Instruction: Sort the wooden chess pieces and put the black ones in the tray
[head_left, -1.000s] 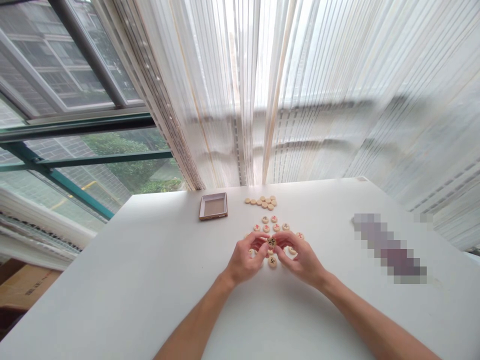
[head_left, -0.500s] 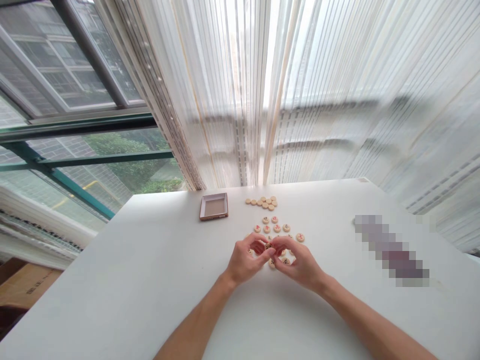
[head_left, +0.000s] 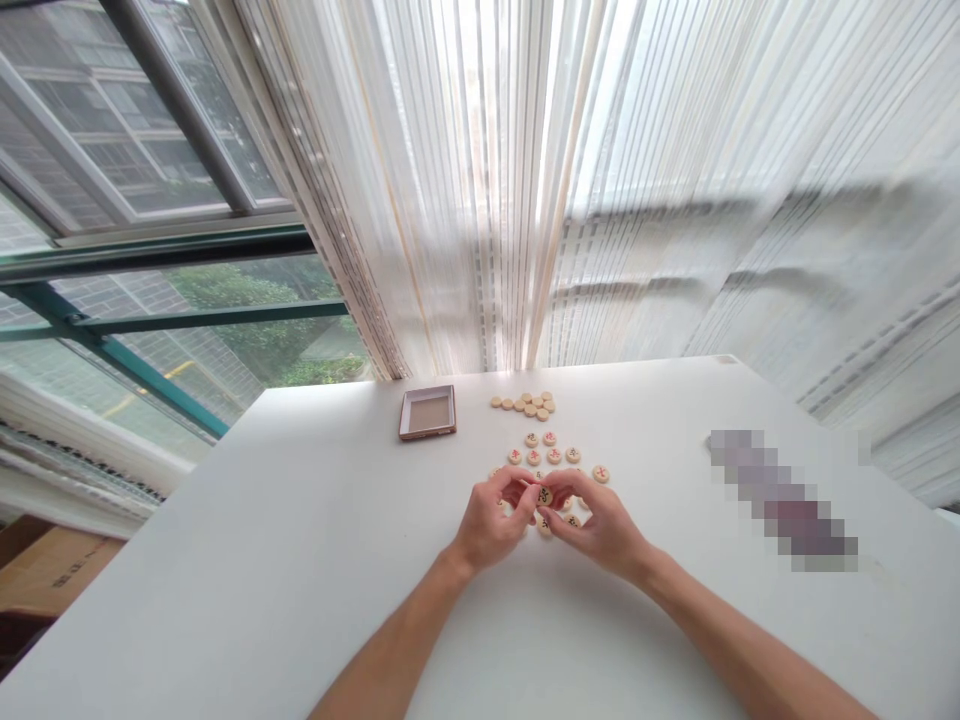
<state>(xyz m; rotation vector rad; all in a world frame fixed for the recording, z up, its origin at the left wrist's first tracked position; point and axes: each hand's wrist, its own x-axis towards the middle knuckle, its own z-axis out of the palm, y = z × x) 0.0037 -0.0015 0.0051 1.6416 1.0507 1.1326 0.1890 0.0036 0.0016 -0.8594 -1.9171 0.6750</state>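
Observation:
Between my two hands is a round wooden Chinese chess piece [head_left: 545, 496] with a dark character facing up towards me. The fingers of my left hand [head_left: 491, 520] close on its left side, and my right hand [head_left: 592, 520] pinches it from the right. Under and around the hands lie several more pieces, some partly hidden by my fingers. Just beyond them, face-up pieces with red and black characters stand in short rows, among them a red-marked piece [head_left: 554, 456] and a black-marked piece [head_left: 573, 455]. A lone red-marked piece [head_left: 601, 474] sits to the right.
Farther back on the white table [head_left: 300, 560] is a cluster of blank-side-up pieces [head_left: 530, 411]. An open shallow box [head_left: 406, 412] stands left of them. A pixelated object [head_left: 784, 500] lies at the right. Striped curtains [head_left: 480, 250] hang behind the table; a cardboard box [head_left: 60, 575] is at far left.
The held piece has turned so that its character shows more plainly, and my left thumb has shifted back a little. Both hands stay in nearly the same place.

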